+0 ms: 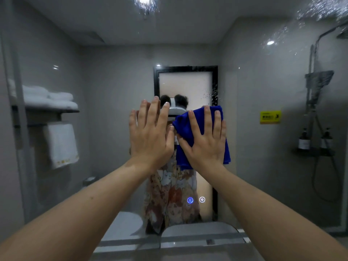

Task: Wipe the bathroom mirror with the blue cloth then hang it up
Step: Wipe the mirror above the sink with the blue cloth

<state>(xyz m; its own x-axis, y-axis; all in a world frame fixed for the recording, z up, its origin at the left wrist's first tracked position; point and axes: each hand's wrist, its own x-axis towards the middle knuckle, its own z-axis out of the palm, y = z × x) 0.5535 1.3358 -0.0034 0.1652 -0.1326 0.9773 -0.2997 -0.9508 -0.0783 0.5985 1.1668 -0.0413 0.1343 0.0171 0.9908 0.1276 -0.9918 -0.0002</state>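
With your right hand (pixel 205 140) spread flat on the soft blue cloth (pixel 188 129) mid-frame and left hand (pixel 150 134) open on the large wall mirror (pixel 263 87), sweep toward the upper-right droplets (pixel 212 95), pressing evenly.

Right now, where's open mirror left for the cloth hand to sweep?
Open glass lies right of the blue cloth, out to the reflected yellow sticker, and above it, where droplets remain. Below, toward the lit icons, is free too. Leftward is crowded: the left hand sits flat beside the right hand.
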